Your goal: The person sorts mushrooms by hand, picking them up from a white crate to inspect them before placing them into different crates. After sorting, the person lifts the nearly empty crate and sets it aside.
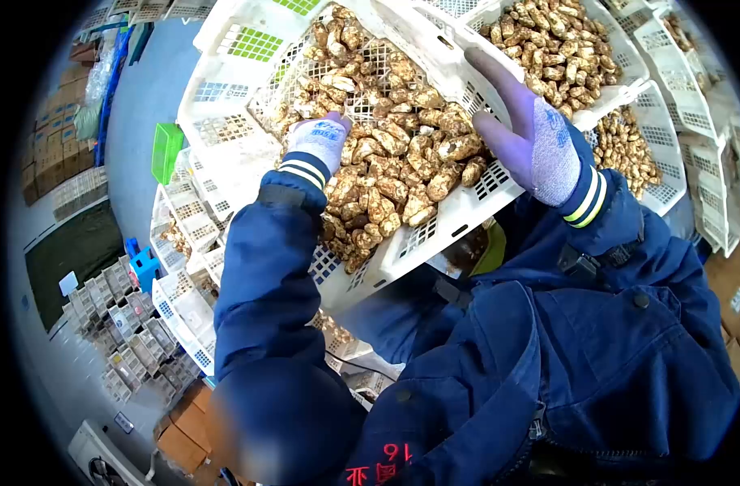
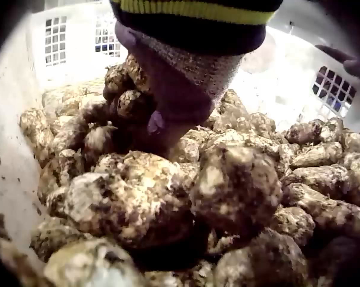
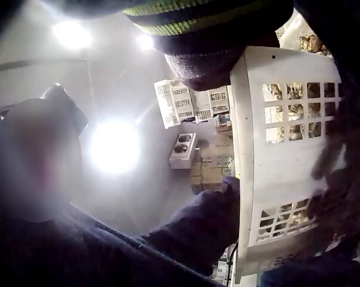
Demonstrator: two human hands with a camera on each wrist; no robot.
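Note:
A white plastic crate (image 1: pixel 422 243) holds many knobby, soil-covered tubers (image 1: pixel 386 166), tilted in front of the person. My left hand (image 1: pixel 319 139), in a purple-and-grey glove, reaches down among them. In the left wrist view, the left hand (image 2: pixel 180 89) points down into the pile, with small tubers (image 2: pixel 129 101) right beside it; its fingertips are hidden. At the crate's right end, my right hand (image 1: pixel 540 146) lies by the wall with long, straight fingers and thumb spread apart. In the right wrist view, the right hand (image 3: pixel 201 70) is at the crate rim (image 3: pixel 242 149).
Another crate of tubers (image 1: pixel 552 49) stands at the upper right, with a further crate of smaller pieces (image 1: pixel 625 150) below it. Stacked white crates (image 1: pixel 665 61) line the right side. A green basket (image 1: pixel 167 152) is at the left. Cardboard boxes (image 1: pixel 183 441) stand at the lower left.

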